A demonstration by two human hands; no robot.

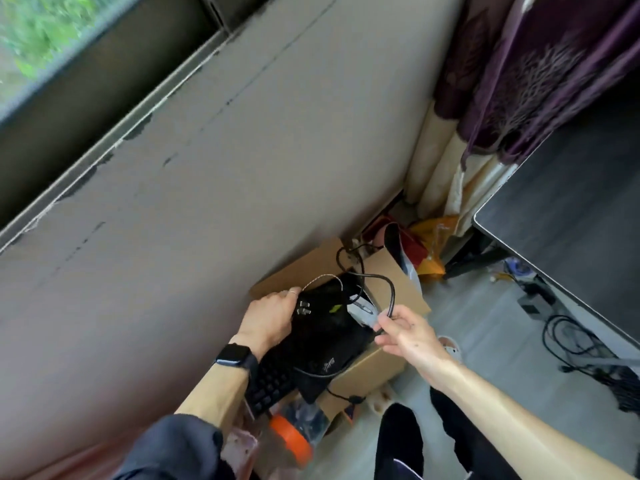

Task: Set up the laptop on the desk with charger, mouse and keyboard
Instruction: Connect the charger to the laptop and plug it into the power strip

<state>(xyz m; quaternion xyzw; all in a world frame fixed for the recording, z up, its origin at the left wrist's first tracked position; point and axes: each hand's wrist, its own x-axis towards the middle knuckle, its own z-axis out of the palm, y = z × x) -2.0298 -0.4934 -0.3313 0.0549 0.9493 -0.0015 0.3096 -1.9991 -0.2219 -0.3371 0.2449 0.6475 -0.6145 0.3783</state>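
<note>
Over the cardboard box (377, 362), the left hand (268, 317) grips the black charger plug (304, 308); the right hand (401, 329) pinches its black cable (391, 296). Lifting slowly should free loops snagging the keyboard (272, 384).

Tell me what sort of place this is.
Probably a bedroom or home study corner: purple patterned curtains hang by a dark desk, and a cardboard box of computer gear sits on the floor by the wall.

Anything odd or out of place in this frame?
Yes. The gear sits jumbled in a cardboard box on the floor, not on the desk. A keyboard pokes out at an angle, and a black cable loops loose above it.
</note>
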